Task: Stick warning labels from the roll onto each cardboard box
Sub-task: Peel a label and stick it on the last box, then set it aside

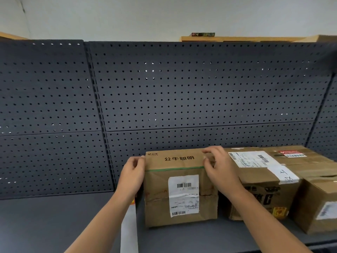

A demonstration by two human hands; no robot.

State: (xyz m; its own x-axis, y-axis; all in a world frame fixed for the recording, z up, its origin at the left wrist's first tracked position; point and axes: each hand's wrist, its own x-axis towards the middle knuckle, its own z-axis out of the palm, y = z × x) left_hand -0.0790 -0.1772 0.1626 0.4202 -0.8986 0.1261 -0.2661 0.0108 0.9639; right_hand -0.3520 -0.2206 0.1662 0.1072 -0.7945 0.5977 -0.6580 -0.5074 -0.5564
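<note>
A brown cardboard box [175,196] with black printed characters and a white shipping slip stands on the dark shelf [54,220]. My left hand [133,174] grips its upper left edge. My right hand [218,167] holds its upper right corner, fingers curled over the top. A white strip of label backing [128,229] with an orange label at its top lies under my left forearm. To the right, a second larger box [264,179] carries a red and white warning label [292,153] on top. A third box [321,205] sits at the far right.
A dark perforated back panel [164,88] rises behind the shelf. The boxes stand close together on the right half. The shelf's front edge runs along the bottom right. Wooden shelving shows above the panel.
</note>
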